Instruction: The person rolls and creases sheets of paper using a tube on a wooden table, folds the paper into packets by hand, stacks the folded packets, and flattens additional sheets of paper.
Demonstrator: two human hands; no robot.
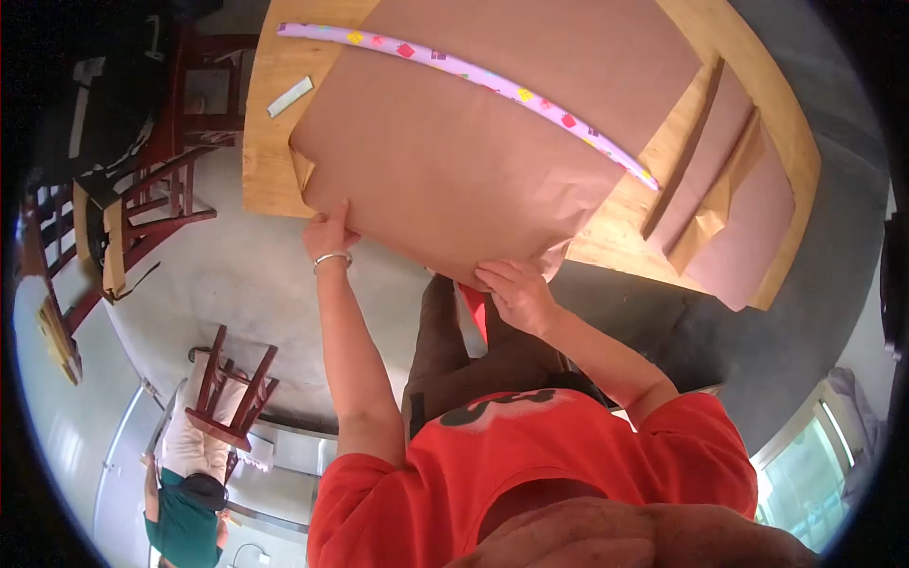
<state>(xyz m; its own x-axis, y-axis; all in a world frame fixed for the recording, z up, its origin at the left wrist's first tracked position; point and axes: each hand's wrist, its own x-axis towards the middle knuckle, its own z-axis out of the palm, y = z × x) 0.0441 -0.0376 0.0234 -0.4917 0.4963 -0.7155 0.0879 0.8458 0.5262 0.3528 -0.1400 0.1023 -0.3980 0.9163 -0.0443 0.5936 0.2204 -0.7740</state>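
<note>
Two bare hands on one big brown sheet: left hand has the near edge pinched toward its left end, right hand has fingers curled over the same edge further right; thumb contact on the right is hidden. Sheet lies over the table, near edge hanging past it toward the person. Purple patterned roll lies across the sheet, one end near the far left, the other past the sheet's right side, close to the dark strip. Can't tell if it's hollow or solid. Main risk, my read: uneven pull. If one side gets more tension, the sheet skews and the roll, held by neither hand, could roll or slide with it. Second: creasing. Paper is wrinkled beside the right hand and the left corner is curled, so a hard tug could set folds there or start a tear. Third: snagging. A rightward shift could push the roll's end into the strip or the folded paper beyond. White block sits just off the left side; a sideways sweep might knock it.
</note>
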